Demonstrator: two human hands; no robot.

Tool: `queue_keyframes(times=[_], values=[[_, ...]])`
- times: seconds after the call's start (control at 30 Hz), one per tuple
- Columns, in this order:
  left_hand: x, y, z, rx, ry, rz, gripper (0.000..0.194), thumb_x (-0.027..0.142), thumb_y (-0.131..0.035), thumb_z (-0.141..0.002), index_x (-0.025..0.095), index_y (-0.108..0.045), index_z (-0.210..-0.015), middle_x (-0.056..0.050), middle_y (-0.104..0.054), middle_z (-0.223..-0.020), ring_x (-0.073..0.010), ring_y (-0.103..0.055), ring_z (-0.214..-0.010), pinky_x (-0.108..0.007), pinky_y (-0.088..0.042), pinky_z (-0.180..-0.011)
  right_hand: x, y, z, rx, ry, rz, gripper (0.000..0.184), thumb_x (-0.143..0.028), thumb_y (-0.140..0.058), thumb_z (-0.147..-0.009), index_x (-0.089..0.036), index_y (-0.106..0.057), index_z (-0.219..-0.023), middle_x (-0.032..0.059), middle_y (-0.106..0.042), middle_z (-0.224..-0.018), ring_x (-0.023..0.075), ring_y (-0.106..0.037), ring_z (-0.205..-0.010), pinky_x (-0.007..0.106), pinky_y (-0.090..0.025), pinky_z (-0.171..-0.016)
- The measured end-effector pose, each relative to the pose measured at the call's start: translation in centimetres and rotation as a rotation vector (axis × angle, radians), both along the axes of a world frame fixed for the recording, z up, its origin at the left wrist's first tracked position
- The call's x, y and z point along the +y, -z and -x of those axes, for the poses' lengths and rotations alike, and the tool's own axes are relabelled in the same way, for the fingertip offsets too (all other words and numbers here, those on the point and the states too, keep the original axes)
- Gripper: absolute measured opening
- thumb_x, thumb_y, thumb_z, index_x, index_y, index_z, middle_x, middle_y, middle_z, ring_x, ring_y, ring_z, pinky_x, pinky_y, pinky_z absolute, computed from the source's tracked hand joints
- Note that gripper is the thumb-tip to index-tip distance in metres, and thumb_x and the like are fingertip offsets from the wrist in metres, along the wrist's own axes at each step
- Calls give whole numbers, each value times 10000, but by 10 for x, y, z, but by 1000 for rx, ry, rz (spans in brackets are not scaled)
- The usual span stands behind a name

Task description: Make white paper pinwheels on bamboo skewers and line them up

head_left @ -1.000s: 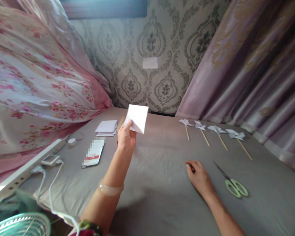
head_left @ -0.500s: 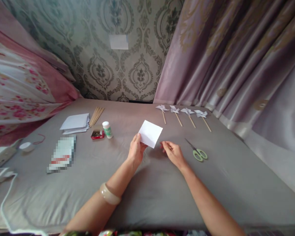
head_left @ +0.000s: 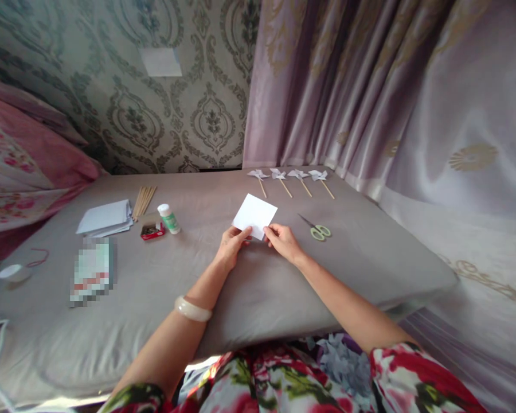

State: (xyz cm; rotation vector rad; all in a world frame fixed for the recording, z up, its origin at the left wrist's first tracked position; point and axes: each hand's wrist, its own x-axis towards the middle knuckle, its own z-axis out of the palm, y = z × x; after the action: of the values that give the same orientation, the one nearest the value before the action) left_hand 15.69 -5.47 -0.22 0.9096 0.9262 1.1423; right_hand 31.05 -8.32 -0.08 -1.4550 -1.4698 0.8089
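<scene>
A white square sheet of paper (head_left: 255, 213) is held tilted above the grey-covered surface. My left hand (head_left: 233, 243) is closed on its lower left edge, thumb on top. At the lower right corner, my right hand (head_left: 282, 241) pinches the same sheet between thumb and fingers. Right of that hand lies a pair of scissors (head_left: 320, 231) with pale green handles, blades pointing up and left. Beyond the sheet, several white paper pinwheels (head_left: 298, 174) on wooden sticks lie in a row.
At the left are a stack of white paper (head_left: 105, 218), a bundle of wooden sticks (head_left: 144, 202), a red box (head_left: 152, 231) of small metal pieces and a white-and-green bottle (head_left: 169, 218). A blurred packet (head_left: 92, 272) lies nearer, with a white cable (head_left: 0, 358) at the left edge.
My right hand has come to the sheet and taken hold of its corner. My left hand keeps its grip. The whole view has turned to the right and down.
</scene>
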Motion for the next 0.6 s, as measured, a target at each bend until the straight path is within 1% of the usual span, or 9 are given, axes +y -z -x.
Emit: queue_keyframes(times=[0.1, 0.17, 0.23, 0.33, 0.4, 0.47, 0.53, 0.6], values=[[-2, 1, -2, 24, 38, -27, 418, 382, -852, -450, 100, -678, -704, -29, -640, -625, -110, -540, -548, -223, -402, -512, -11, 1, 0, -54, 69, -12, 305, -407, -449, -865, -178, -570, -703, 8, -648, -627, 97, -544, -454, 211, -422, -482], [0, 1, 0, 32, 29, -43, 401, 366, -855, -432, 99, -671, -667, -21, -630, -587, -103, -528, -518, -221, -395, -496, -24, 3, -7, -107, 127, -23, 284, -380, -444, -871, -176, -586, -734, 12, -649, -620, 106, -549, -461, 219, -426, -492], [4, 0, 4, 41, -13, -43, 370, 342, -854, -435, 107, -652, -636, -8, -616, -553, -92, -514, -491, -212, -382, -476, -43, 5, -19, -173, 194, -47, 237, -353, -476, -858, -178, -600, -754, 17, -646, -614, 125, -573, -519, 232, -441, -542], [11, 0, 13, 36, -84, -15, 327, 300, -843, -458, 130, -590, -575, 19, -576, -494, -84, -503, -456, -203, -375, -453, -83, 10, -40, -278, 262, -95, 133, -280, -540, -807, -189, -603, -733, 38, -652, -664, 155, -597, -645, 261, -449, -641], [14, 0, 16, 23, -113, 10, 315, 263, -834, -474, 138, -557, -554, 29, -553, -467, -86, -506, -443, -203, -388, -452, -109, 14, -50, -323, 259, -125, 135, -255, -507, -812, -189, -608, -751, 44, -650, -704, 159, -587, -656, 277, -452, -666], [15, 1, 17, 8, -128, 30, 302, 227, -826, -490, 138, -544, -549, 28, -544, -458, -87, -509, -435, -204, -398, -451, -127, 18, -55, -352, 231, -159, 147, -252, -485, -818, -189, -616, -795, 49, -647, -783, 156, -582, -688, 280, -458, -688], [15, 2, 17, -3, -138, 40, 282, 198, -819, -506, 130, -552, -563, 20, -554, -473, -87, -515, -436, -204, -403, -449, -135, 22, -56, -371, 205, -183, 163, -251, -470, -824, -184, -619, -817, 55, -632, -832, 149, -571, -686, 278, -461, -685], [15, 2, 17, -12, -148, 49, 266, 178, -813, -524, 123, -559, -578, 13, -564, -494, -87, -522, -443, -203, -409, -450, -134, 24, -57, -392, 186, -199, 177, -250, -459, -835, -179, -621, -825, 56, -617, -839, 144, -559, -672, 277, -460, -672]])
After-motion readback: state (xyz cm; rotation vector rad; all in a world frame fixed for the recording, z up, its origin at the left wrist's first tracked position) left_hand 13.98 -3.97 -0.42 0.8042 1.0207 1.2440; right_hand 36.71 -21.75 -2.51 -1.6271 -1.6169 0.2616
